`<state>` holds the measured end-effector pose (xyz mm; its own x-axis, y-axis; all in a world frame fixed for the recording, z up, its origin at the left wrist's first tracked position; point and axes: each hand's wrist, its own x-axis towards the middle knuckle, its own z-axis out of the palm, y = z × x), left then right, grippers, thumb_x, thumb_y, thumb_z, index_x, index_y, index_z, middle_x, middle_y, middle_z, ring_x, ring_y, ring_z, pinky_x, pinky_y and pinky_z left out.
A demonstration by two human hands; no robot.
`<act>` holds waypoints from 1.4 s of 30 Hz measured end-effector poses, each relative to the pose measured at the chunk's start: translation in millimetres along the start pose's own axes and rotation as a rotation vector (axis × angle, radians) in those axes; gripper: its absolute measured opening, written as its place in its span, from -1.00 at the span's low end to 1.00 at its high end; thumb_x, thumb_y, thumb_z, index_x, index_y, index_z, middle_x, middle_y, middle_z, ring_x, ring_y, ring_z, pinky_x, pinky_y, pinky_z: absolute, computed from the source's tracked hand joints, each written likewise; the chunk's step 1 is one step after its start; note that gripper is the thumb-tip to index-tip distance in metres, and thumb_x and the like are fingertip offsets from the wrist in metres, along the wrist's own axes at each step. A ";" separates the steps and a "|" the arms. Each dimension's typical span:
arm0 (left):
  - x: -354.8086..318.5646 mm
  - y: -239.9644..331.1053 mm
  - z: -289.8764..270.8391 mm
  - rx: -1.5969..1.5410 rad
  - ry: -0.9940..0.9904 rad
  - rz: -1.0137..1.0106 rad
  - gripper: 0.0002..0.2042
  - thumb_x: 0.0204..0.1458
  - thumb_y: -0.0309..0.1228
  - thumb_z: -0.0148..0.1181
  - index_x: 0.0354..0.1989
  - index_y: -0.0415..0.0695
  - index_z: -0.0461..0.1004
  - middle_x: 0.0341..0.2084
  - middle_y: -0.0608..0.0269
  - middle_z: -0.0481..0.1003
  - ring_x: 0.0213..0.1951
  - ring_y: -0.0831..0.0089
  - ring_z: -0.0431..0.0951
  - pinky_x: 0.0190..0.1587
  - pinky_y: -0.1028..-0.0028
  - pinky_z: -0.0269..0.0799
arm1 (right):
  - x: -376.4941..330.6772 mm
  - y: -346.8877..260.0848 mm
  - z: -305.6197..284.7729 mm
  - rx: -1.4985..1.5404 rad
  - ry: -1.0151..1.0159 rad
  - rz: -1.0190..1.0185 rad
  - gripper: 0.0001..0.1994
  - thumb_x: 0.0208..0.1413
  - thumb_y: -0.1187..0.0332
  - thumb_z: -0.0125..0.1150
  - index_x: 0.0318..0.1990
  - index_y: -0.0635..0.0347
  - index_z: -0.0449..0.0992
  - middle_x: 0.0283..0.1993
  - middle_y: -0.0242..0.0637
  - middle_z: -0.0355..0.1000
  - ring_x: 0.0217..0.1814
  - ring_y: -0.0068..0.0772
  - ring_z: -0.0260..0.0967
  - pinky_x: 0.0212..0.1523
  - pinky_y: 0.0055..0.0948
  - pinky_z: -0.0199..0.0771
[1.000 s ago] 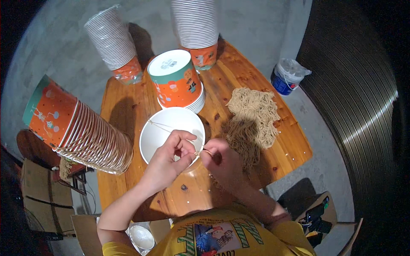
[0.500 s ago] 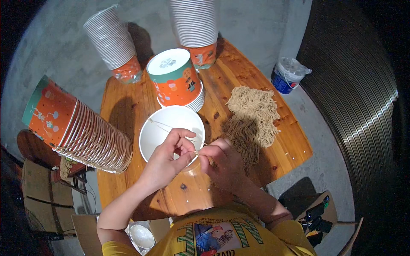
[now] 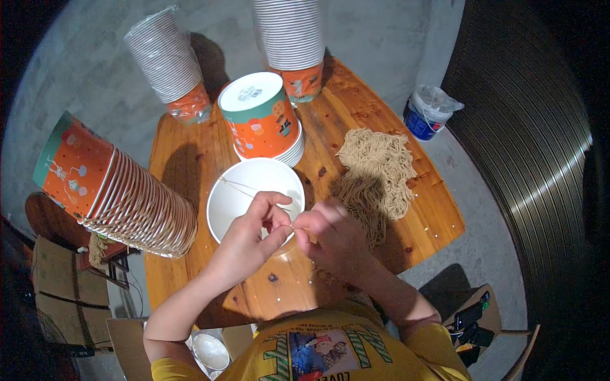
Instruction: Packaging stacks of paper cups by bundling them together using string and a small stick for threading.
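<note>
My left hand (image 3: 255,227) pinches a thin tan cord (image 3: 237,185) between thumb and forefinger. The cord runs across the mouth of a white paper tub (image 3: 223,202) to its far left rim. Just to the right, my right hand (image 3: 332,236) is closed on the same cord, its fingertips almost meeting the left ones at the tub's near right edge. A small twist or knot seems to lie between them, too small to make out. Beyond the right hand spreads a pile of loose tan cord (image 3: 376,159), partly in shadow.
Upside-down orange and green tubs (image 3: 257,120) stand behind the white one. A long tub stack wound with cord (image 3: 136,203) leans at the left. Two plastic-wrapped stacks, one tall (image 3: 289,38), one tilted (image 3: 162,57), stand at the table's back. A blue-white bucket (image 3: 430,113) sits beyond the right edge.
My right hand has shifted slightly, its knuckles lifting and turning beside the left fingertips. The left hand and the tub stay nearly where they were.
</note>
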<state>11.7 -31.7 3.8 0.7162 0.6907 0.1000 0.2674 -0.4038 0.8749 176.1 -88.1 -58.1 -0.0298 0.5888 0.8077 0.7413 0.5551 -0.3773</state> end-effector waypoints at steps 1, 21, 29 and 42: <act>-0.1 0.1 0.8 0.000 0.000 0.000 -0.67 0.04 -0.62 0.09 -0.02 -0.18 0.22 -0.47 0.35 0.36 -0.40 0.59 0.36 -0.25 0.56 0.33 | 1.7 -1.7 -1.6 0.024 -0.040 0.052 -0.77 -0.13 0.50 0.23 -0.28 0.13 0.35 -0.46 -0.26 0.27 -0.45 -0.21 0.28 -0.41 -0.34 0.35; 0.1 -1.5 0.7 0.082 -0.019 0.103 -0.64 0.02 -0.62 0.08 0.01 -0.19 0.21 -0.49 0.29 0.33 -0.41 0.50 0.36 -0.27 0.49 0.35 | 7.7 -14.7 -16.6 0.395 -0.256 0.520 -0.91 0.02 0.43 0.13 -0.34 0.21 0.40 -0.40 -0.23 0.34 -0.39 -0.34 0.36 -0.36 -0.39 0.37; -2.3 2.3 -2.1 0.103 -0.059 -0.042 -0.72 0.05 -0.56 0.06 -0.04 -0.21 0.26 -0.46 0.24 0.32 -0.39 0.40 0.36 -0.26 0.45 0.33 | -5.4 -16.8 -11.1 0.523 -0.169 0.600 -0.91 0.12 0.39 0.11 -0.30 0.21 0.41 -0.48 -0.41 0.35 -0.50 -0.67 0.27 -0.47 -0.59 0.31; -1.3 -4.2 -0.7 0.301 0.016 0.200 -0.93 0.09 -0.51 0.03 -0.35 -0.26 0.31 -0.43 0.08 0.28 -0.32 0.13 0.34 -0.22 0.34 0.28 | -26.7 -25.0 -3.9 0.521 -0.152 0.652 -0.92 0.12 0.39 0.12 -0.31 0.19 0.39 -0.51 -0.48 0.29 -0.49 -0.73 0.17 -0.44 -0.63 0.27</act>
<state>9.2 -30.5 0.3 0.7638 0.5889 0.2643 0.3031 -0.6888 0.6586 161.0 -119.9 -68.6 0.1792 0.9368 0.3004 0.2391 0.2547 -0.9370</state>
